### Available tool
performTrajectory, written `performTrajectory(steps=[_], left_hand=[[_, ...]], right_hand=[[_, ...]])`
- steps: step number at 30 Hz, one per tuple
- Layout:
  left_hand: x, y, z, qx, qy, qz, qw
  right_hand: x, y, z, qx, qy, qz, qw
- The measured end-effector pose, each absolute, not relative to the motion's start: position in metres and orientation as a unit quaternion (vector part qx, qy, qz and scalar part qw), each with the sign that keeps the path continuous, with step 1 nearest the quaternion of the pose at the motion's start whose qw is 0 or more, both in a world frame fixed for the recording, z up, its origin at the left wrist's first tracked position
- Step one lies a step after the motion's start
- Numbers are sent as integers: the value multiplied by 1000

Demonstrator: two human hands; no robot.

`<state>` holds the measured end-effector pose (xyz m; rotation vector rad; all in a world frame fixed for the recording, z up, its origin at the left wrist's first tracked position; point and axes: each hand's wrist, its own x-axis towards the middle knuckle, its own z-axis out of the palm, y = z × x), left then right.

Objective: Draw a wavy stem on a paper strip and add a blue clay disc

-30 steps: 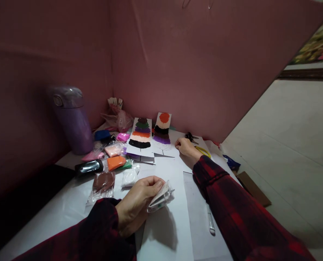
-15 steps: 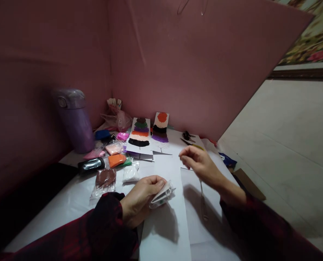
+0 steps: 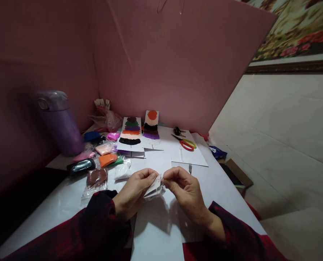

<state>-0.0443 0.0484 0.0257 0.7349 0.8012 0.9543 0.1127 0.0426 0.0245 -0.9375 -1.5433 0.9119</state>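
My left hand (image 3: 134, 192) is closed on a small clear plastic packet (image 3: 154, 189) with a whitish, printed-looking face, gripped between thumb and fingers. At the packet's right edge, the thumb and forefinger of my right hand (image 3: 187, 192) pinch together on it. What lies inside the packet is hard to make out. A long white paper strip (image 3: 156, 232) lies beneath both hands. Just beyond my right hand a fork (image 3: 190, 168) shows only its tines. To the left of my left hand are a bag of white clay (image 3: 122, 172) and a bag of brown clay (image 3: 96, 177).
Bags of orange (image 3: 107, 160) and black clay (image 3: 81, 166) lie left, near a purple bottle (image 3: 59, 123). Two cards with coloured clay bands (image 3: 130, 132) lean at the back. Scissors (image 3: 187, 144) with red and yellow handles rest on white paper. A cardboard box (image 3: 240, 174) is at right.
My right hand has come left and down to the packet and now pinches its edge. The camera view has turned right, bringing the scissors fully into sight. My left hand keeps its hold.
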Motion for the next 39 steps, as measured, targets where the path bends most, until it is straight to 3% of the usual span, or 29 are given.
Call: performTrajectory(steps=[6,20,27,29,32,34,37,39], left_hand=[[-44,48,22,341,366,436,748],[-48,49,17,342,361,439,749],[-49,51,14,339,378,421,752],[-49,52,15,336,379,420,753],[-48,52,19,326,374,423,758],[-48,53,22,315,374,430,759],[-48,53,25,304,371,435,762],[-49,54,25,297,370,435,765]], right_hand=[[111,40,16,-372,-671,318,557],[119,39,16,-296,-819,116,478],[128,41,27,-279,-890,74,354],[134,46,38,-262,-902,105,326],[149,71,63,-242,-890,257,290],[165,106,78,-303,-856,299,295],[193,178,84,-576,-732,180,317],[210,227,74,-640,-683,157,314]])
